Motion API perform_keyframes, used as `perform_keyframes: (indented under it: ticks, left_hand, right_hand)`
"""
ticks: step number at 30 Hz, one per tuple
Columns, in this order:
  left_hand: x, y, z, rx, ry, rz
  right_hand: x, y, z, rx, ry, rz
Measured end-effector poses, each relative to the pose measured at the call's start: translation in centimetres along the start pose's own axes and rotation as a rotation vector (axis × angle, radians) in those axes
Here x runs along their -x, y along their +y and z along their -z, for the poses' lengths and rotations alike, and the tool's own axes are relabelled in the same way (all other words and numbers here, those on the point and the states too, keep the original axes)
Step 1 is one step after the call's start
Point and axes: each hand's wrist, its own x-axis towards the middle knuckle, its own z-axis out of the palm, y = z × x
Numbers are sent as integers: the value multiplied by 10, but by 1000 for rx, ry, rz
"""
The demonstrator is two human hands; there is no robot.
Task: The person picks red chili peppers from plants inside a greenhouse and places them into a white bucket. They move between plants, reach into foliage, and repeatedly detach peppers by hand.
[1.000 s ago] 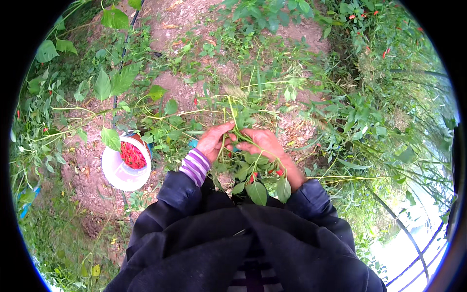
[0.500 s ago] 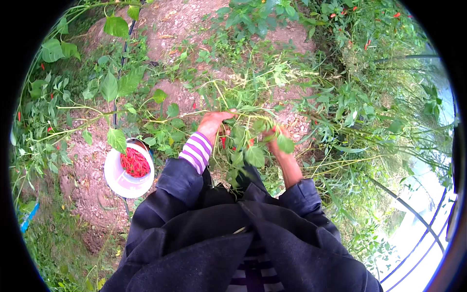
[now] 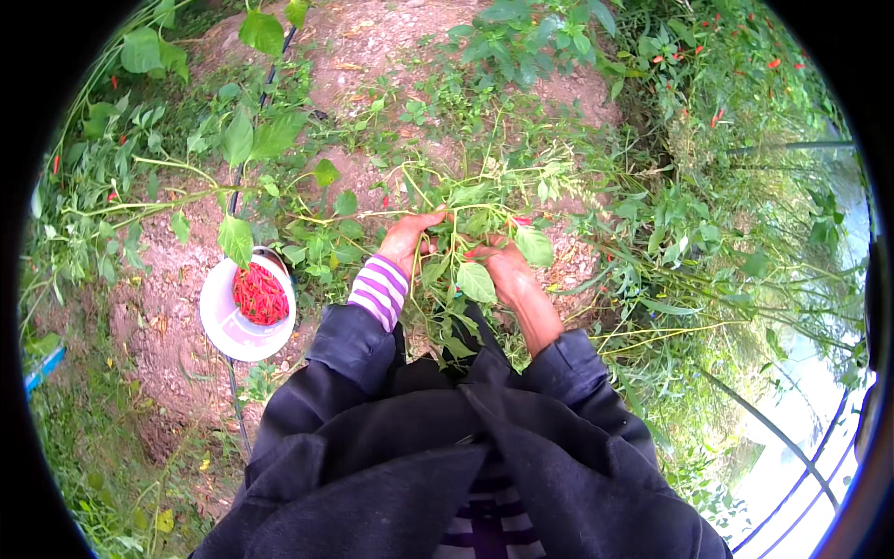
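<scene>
Bringing the bare right hand (image 3: pixel 506 268) closer to the bare left hand (image 3: pixel 406 240) than half a second ago. Standing over pinkish-brown soil (image 3: pixel 154 326) strewn with dry litter, and facing dense green leafy plants (image 3: pixel 652 247) dotted with red fruit along the right side. Wearing a loose black cloth jacket (image 3: pixel 391 475) with both sleeves turned back. Keeping a thin-stemmed green branch with broad, pale leaves (image 3: pixel 475 281) in front of the body, between both hands. Gripping its stems between the left thumb and curled fingers. Bending the right fingers in beside the leaves, being unable to tell from this view whether closing them on anything. Having a round white plastic bucket (image 3: pixel 222 326) near the left forearm, on the outer side. Showing a purple-and-white striped fabric cuff (image 3: pixel 380 287) at the left wrist. Seeing a thin black hose (image 3: pixel 237 391) running past the bucket, and slender red chillies (image 3: pixel 261 296) lying heaped inside it.
</scene>
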Motion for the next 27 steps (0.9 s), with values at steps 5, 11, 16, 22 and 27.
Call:
perform_keyframes:
  ticks: [5, 11, 16, 22, 27]
  left_hand:
    - [-27, -15, 9, -62, -148, -167]
    - [-80, -45, 70, 259, -71, -226]
    - [-39, -12, 30, 267, -33, -265]
    - [-41, -23, 17, -73, -134, -691]
    - [-52, -27, 29, 84, -17, -333]
  right_hand:
    - [-66, 62, 19, 175, 98, 261]
    - [8, -52, 10, 486, -228, 76]
    - [42, -52, 42, 90, -559, 71]
    - [-20, -15, 118, -291, -205, 67]
    - [-46, -23, 95, -48, -271, 60]
